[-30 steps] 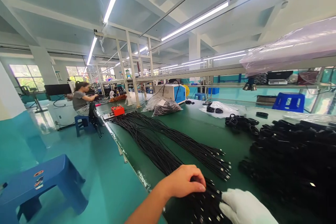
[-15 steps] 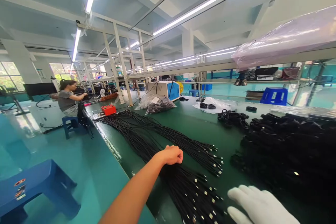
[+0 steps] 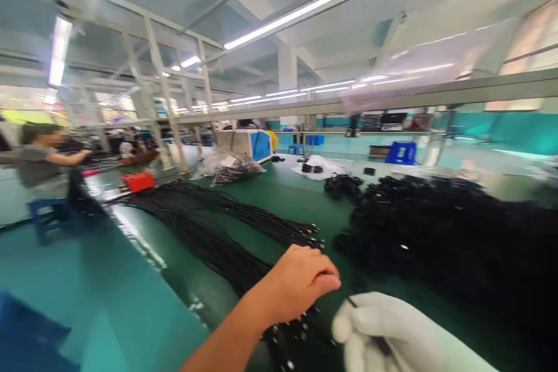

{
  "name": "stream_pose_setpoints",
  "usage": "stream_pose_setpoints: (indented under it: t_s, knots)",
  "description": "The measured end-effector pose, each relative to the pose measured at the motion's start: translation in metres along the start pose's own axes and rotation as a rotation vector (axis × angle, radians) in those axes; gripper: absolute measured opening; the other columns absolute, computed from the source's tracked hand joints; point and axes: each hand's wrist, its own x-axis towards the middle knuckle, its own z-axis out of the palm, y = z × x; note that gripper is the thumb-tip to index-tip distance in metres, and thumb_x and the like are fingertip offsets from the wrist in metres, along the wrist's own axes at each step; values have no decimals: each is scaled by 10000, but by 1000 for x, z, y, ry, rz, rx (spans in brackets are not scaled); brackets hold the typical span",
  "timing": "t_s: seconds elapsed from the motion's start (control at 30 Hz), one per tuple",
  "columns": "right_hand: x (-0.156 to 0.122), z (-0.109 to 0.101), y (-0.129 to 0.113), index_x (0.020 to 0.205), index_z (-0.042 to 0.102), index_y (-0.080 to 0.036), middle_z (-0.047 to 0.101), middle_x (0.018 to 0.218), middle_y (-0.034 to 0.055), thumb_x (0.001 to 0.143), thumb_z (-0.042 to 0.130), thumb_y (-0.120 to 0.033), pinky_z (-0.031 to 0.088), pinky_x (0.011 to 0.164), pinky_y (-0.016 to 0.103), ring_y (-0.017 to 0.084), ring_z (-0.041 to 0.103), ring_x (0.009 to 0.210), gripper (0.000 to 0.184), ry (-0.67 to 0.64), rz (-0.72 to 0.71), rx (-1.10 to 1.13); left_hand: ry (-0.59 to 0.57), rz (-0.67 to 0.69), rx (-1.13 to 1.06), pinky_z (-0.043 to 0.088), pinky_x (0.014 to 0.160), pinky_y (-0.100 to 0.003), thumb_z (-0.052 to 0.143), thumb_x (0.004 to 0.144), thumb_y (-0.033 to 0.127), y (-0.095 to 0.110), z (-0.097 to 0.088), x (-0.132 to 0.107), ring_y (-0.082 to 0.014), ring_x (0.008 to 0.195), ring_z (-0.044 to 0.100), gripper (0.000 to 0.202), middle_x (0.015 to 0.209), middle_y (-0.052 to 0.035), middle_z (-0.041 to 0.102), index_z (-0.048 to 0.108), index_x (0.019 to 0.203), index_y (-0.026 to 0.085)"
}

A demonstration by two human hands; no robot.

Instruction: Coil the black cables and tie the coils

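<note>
My bare left hand (image 3: 300,279) hangs over the near ends of a long bundle of black cables (image 3: 192,232) on the green tabletop. Its fingers curl in toward the thumb, and what they hold, if anything, is hidden. My right hand (image 3: 379,325), in a white glove, is closed just to the right of it. A short piece of black cable (image 3: 351,302) sticks out at its fingertips, and a dark part shows by the palm. Small metal-tipped connectors (image 3: 290,364) lie under and below my left hand.
A large heap of coiled black cables (image 3: 436,244) covers the right side. Behind are a red box (image 3: 138,181), a filled plastic bag (image 3: 231,167) and a blue-and-white machine (image 3: 244,144). A person (image 3: 43,157) sits at the far left. A blue stool (image 3: 30,337) stands on the floor.
The view has swung to the right. My gloved right hand has gone from fingers outstretched to closed on a black cable. My left hand is nearer to it.
</note>
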Motion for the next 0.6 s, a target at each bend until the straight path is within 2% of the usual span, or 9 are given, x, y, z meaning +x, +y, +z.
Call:
stream_pose_setpoints:
  t_s: [0.07, 0.17, 0.3, 0.4, 0.5, 0.6]
  knots:
    - [2, -1, 15, 777, 657, -62, 702, 645, 160, 730, 571, -353, 385, 325, 125, 96, 574, 382, 307, -34, 59, 95, -73, -25, -37, 365, 808, -266, 523, 882, 212, 7, 3, -6, -141, 786, 560, 191, 779, 28, 649, 676, 767, 223]
    - [1, -7, 29, 885, 643, -16, 714, 734, 177, 749, 552, -371, 479, 422, 156, 154, 679, 557, 391, -133, 49, 237, -127, 0, -101, 357, 803, -247, 516, 871, 184, 15, 0, -9, -132, 791, 535, 209, 758, 36, 620, 662, 725, 215]
    - [-1, -7, 32, 1005, 618, -18, 724, 819, 156, 758, 544, -306, 522, 487, 187, 183, 709, 677, 387, -261, 19, 254, -180, 72, -117, 342, 843, -255, 479, 887, 183, 26, -6, -6, -138, 830, 525, 228, 785, 34, 630, 658, 750, 219]
    - [1, -6, 36, 987, 631, -20, 728, 797, 134, 716, 556, -254, 518, 488, 181, 167, 705, 663, 366, -309, 8, 233, -172, 75, -71, 341, 847, -263, 486, 879, 182, 29, -4, 2, -142, 833, 526, 219, 790, 30, 627, 666, 761, 221]
    - [1, -8, 40, 895, 641, -5, 720, 735, 138, 706, 578, -313, 499, 484, 175, 156, 694, 622, 367, -317, -44, 241, -139, 90, -58, 359, 836, -263, 485, 884, 223, 23, 7, 11, -148, 835, 542, 216, 807, 23, 636, 681, 792, 227]
    - [-10, -11, 29, 884, 603, -68, 709, 732, 114, 693, 625, -452, 512, 520, 256, 190, 687, 630, 429, -298, -216, 248, -72, 58, -31, 414, 748, -247, 384, 927, 261, 3, 28, 8, -145, 767, 573, 300, 801, 10, 651, 669, 839, 221]
